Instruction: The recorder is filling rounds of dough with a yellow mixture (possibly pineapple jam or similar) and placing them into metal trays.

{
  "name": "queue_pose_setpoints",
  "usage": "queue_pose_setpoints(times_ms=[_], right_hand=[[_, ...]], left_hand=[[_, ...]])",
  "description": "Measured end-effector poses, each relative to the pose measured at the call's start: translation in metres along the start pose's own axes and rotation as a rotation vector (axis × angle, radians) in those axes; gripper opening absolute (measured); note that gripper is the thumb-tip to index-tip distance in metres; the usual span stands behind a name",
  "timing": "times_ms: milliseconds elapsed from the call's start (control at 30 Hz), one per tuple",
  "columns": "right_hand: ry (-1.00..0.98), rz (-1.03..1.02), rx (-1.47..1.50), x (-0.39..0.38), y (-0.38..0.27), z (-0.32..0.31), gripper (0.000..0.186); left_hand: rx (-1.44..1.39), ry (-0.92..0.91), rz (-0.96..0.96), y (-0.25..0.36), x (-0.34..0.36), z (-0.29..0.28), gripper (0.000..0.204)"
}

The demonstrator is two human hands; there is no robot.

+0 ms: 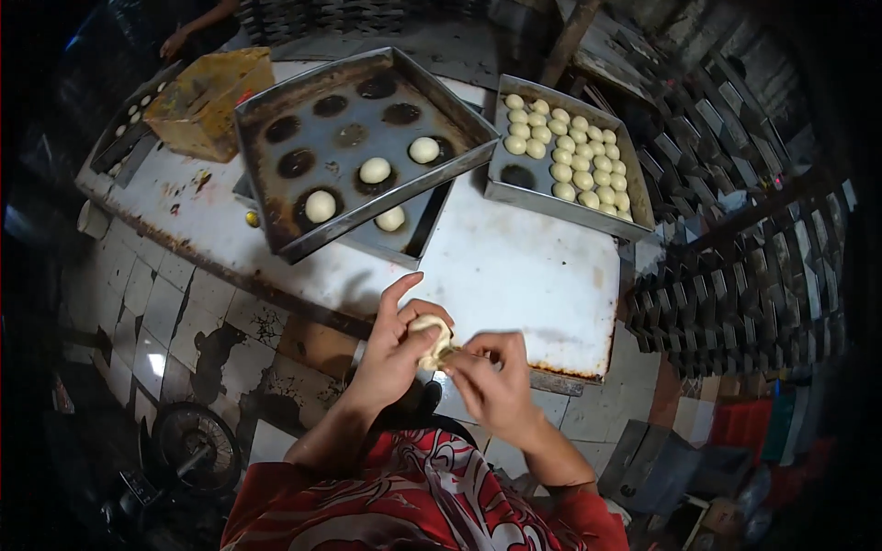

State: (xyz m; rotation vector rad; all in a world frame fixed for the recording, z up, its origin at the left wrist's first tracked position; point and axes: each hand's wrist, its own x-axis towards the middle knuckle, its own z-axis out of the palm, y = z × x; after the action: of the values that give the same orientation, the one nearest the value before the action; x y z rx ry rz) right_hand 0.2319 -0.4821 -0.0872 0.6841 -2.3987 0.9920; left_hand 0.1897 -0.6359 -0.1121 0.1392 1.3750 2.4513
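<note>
A small piece of pale dough (429,342) is held between both my hands, in front of the table's near edge. My left hand (395,354) cups it, thumb pressed against the dough and the index finger stretched away. With bent fingertips, my right hand (489,381) pinches the dough's right edge; a darker bit shows there, too small to name. Beyond my hands, a large metal tray (349,136) with dark round stains bears three dough balls, among them a middle ball (375,170). It rests tilted over another tray (424,220), where one more dough ball (390,219) shows.
At the right, a tray (562,204) holds many dough balls in rows. A stained yellow box (204,106) stands at the far left of the white table (524,275). Stacked metal pans (735,275) line the right side. A wheel (195,450) is at lower left. Another person's hand (173,43) shows far left.
</note>
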Motion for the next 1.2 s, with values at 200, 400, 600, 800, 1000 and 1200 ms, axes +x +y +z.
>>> queue_pose_setpoints(times_ms=[200, 400, 600, 800, 1000, 1200], right_hand=[[-0.087, 0.255, 0.124, 0.052, 0.026, 0.012, 0.017], [0.17, 0.501, -0.053, 0.064, 0.029, 0.052, 0.018], [0.037, 0.41, -0.498, 0.049, 0.018, 0.048, 0.031], [-0.228, 0.515, 0.002, 0.046, 0.049, -0.009, 0.021], [0.251, 0.688, -0.043, -0.043, 0.105, 0.015, 0.019], [0.266, 0.73, 0.19, -0.037, 0.197, 0.031, 0.023]], left_hand=[[-0.004, -0.51, -0.273, 0.025, 0.065, -0.045, 0.078], [-0.266, -0.346, -0.392, 0.006, 0.102, -0.065, 0.035], [-0.489, -0.343, -0.942, 0.009, 0.13, -0.042, 0.052], [0.029, -0.928, -0.704, -0.013, 0.152, -0.018, 0.074], [0.557, -0.354, 0.156, -0.12, 0.128, 0.014, 0.055], [1.124, -0.466, 0.287, -0.104, 0.129, 0.023, 0.078]])
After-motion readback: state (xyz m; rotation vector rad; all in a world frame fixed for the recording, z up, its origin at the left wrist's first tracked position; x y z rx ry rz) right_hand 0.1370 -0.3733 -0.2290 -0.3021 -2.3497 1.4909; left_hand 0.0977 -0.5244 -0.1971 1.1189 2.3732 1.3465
